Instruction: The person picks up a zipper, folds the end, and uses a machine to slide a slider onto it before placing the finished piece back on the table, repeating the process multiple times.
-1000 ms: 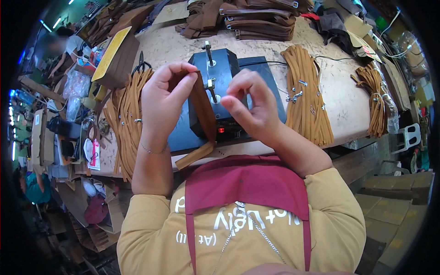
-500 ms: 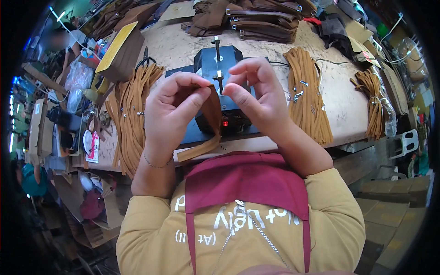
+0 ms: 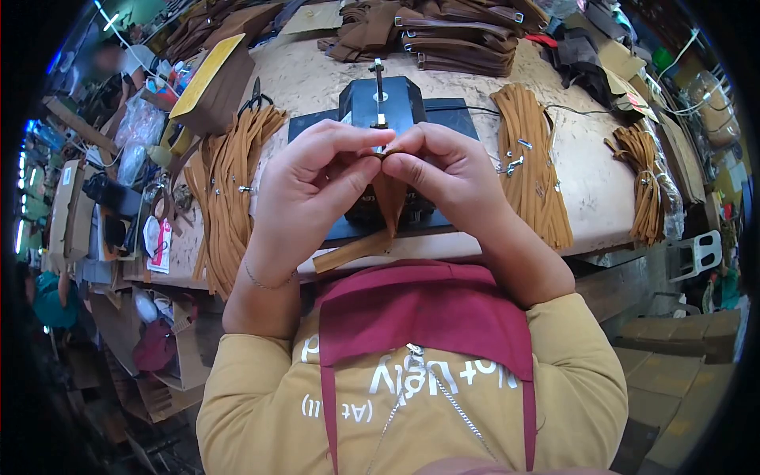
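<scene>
Between my two hands, in front of a black bench machine (image 3: 378, 96), is the end of a tan leather strap (image 3: 388, 202). My left hand (image 3: 321, 170) pinches that end between thumb and fingertips. From the other side my right hand (image 3: 443, 166) pinches the same end, its thumb and forefinger meeting the left fingertips. The rest of the strap hangs below my fingers and bends to the left along the table's front edge. My fingers hide the front of the machine in part, and any small piece within the pinch cannot be made out.
Bundles of tan straps lie at left (image 3: 229, 194) and right (image 3: 532, 166), with metal fittings on them. A smaller strap bundle (image 3: 640, 178) is farther right. Scissors (image 3: 255, 99) and a yellow-topped brown stack (image 3: 210, 79) stand back left. Buckled dark brown straps (image 3: 459, 39) are piled behind.
My right hand has moved left to meet my left hand and now grips the strap's end too. Half a second ago its fingers were apart from the strap. The strap has shifted slightly right.
</scene>
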The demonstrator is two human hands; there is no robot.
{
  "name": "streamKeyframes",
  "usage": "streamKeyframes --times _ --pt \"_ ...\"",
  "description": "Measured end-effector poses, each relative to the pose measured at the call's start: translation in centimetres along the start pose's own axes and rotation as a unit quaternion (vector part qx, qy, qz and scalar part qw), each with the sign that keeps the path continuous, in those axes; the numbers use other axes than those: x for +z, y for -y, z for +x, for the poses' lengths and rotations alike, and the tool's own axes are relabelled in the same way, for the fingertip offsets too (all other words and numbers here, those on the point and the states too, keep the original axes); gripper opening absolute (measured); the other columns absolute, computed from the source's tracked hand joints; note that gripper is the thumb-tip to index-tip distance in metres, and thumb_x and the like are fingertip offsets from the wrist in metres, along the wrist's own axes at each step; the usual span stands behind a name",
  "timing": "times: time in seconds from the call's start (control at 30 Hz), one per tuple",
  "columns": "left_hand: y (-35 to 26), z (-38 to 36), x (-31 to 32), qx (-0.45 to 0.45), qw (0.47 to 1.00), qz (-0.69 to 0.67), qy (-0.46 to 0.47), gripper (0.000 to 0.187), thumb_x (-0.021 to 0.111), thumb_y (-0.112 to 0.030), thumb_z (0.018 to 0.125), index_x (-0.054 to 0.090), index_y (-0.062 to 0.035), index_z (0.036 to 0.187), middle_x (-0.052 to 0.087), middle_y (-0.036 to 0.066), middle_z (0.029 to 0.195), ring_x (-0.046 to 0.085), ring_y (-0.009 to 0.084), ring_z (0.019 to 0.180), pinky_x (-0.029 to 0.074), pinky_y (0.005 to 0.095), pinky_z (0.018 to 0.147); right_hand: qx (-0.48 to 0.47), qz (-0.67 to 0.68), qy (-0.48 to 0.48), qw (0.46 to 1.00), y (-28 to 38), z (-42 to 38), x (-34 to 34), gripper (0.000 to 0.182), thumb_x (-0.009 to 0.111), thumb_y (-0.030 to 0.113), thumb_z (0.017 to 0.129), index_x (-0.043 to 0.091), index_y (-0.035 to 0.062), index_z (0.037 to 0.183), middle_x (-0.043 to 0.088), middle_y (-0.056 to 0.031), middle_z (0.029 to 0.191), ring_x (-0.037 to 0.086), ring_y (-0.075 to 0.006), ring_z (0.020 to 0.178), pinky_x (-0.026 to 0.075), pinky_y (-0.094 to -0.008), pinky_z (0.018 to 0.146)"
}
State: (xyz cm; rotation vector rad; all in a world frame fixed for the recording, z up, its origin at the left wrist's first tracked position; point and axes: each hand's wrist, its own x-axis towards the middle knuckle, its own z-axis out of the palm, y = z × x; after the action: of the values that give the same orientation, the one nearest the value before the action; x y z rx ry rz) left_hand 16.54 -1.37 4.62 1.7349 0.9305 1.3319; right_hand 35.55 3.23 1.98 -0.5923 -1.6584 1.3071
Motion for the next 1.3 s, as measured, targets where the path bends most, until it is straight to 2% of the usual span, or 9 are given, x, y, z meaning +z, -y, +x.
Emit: streamKeyframes --times 0.27,0.37,0.43,0.6,0.7,0.77,0.9,1.13,1.3 --pt "0.7 0.3 0.1 0.063 0.993 0.095 0.006 0.026 0.064 0.004 0.085 0.066 -0.0045 0.109 0.062 0.009 0.095 0.063 0.0182 0.083 0.050 0.0275 0.073 0.077 0.161 0.059 0.982 0.5 -0.2 -0.5 0.015 0.063 0.017 0.095 0.060 0.0021 0.092 0.063 -0.0017 0.080 0.057 -0.0057 0.067 0.046 -0.0212 0.059" --pt "0.9 0.8 0.1 0.187 0.952 0.240 -0.021 0.025 0.068 0.004 0.084 0.065 -0.0039 0.108 0.062 0.006 0.099 0.063 0.0155 0.090 0.051 0.0255 0.078 0.079 0.177 0.030 0.981 0.1 -0.3 -0.6 0.014 0.062 0.016 0.096 0.059 0.0021 0.093 0.062 -0.0012 0.079 0.058 -0.0062 0.067 0.047 -0.0214 0.058" --pt "1.5 0.9 -0.1 0.320 0.866 0.380 -0.053 0.029 0.072 0.005 0.076 0.067 -0.0048 0.103 0.063 0.008 0.098 0.064 0.0230 0.088 0.053 0.0308 0.077 0.075 0.187 0.035 0.979 0.0 -0.3 -0.6 0.014 0.061 0.015 0.096 0.059 0.0021 0.093 0.062 -0.0013 0.079 0.058 -0.0063 0.067 0.047 -0.0215 0.058" --pt "1.7 1.1 -0.3 0.363 0.831 0.419 -0.043 0.027 0.075 0.004 0.068 0.069 -0.0058 0.093 0.064 0.008 0.097 0.064 0.0255 0.087 0.053 0.0347 0.076 0.081 0.161 0.027 0.983 0.2 -0.3 -0.4 0.012 0.062 0.014 0.095 0.059 0.0026 0.092 0.062 -0.0017 0.079 0.057 -0.0067 0.068 0.047 -0.0217 0.061" --pt "1.9 1.0 -0.3 0.345 0.848 0.401 -0.029 0.021 0.070 0.001 0.074 0.067 -0.0010 0.094 0.063 0.008 0.094 0.062 0.0229 0.088 0.053 0.0315 0.075 -0.002 0.019 -0.015 1.000 -0.6 -0.2 -0.2 0.011 0.064 0.013 0.092 0.059 0.0031 0.091 0.060 -0.0026 0.081 0.056 -0.0093 0.074 0.047 -0.0246 0.067" --pt "2.1 0.6 0.3 0.081 0.989 0.123 -0.017 0.011 0.068 0.002 0.080 0.067 0.0010 0.091 0.063 0.008 0.092 0.061 0.0171 0.088 0.050 0.0273 0.076 -0.092 -0.108 -0.055 0.988 -0.9 0.1 0.0 0.011 0.065 0.012 0.090 0.058 0.0033 0.090 0.059 -0.0032 0.083 0.055 -0.0111 0.077 0.046 -0.0264 0.070" --pt "2.8 0.4 0.7 -0.077 0.983 -0.166 0.009 0.005 0.065 -0.001 0.088 0.066 0.0036 0.089 0.063 0.005 0.093 0.057 0.0099 0.087 0.046 0.0239 0.078 -0.164 -0.117 -0.052 0.978 -1.1 0.5 -0.2 0.011 0.065 0.011 0.087 0.058 0.0036 0.087 0.055 -0.0046 0.085 0.053 -0.0142 0.080 0.044 -0.0288 0.075" --pt "2.2 1.1 0.3 -0.067 0.994 -0.052 0.064 0.007 0.062 -0.004 0.091 0.065 0.0023 0.092 0.059 0.004 0.094 0.055 0.0090 0.085 0.043 0.0216 0.074 -0.151 -0.103 -0.001 0.983 -1.4 0.3 -1.1 0.011 0.065 0.006 0.088 0.057 0.0025 0.096 0.055 -0.0060 0.093 0.053 -0.0133 0.081 0.045 -0.0268 0.074" --pt "1.9 1.6 1.1 -0.028 0.997 -0.055 -0.050 0.007 0.065 -0.005 0.089 0.064 0.0015 0.087 0.062 0.005 0.087 0.057 0.0110 0.079 0.046 0.0242 0.070 -0.184 0.029 -0.017 0.982 -1.9 0.5 0.0 0.032 0.065 -0.004 0.086 0.054 0.0020 0.115 0.054 -0.0082 0.108 0.058 -0.0143 0.091 0.048 -0.0272 0.082"
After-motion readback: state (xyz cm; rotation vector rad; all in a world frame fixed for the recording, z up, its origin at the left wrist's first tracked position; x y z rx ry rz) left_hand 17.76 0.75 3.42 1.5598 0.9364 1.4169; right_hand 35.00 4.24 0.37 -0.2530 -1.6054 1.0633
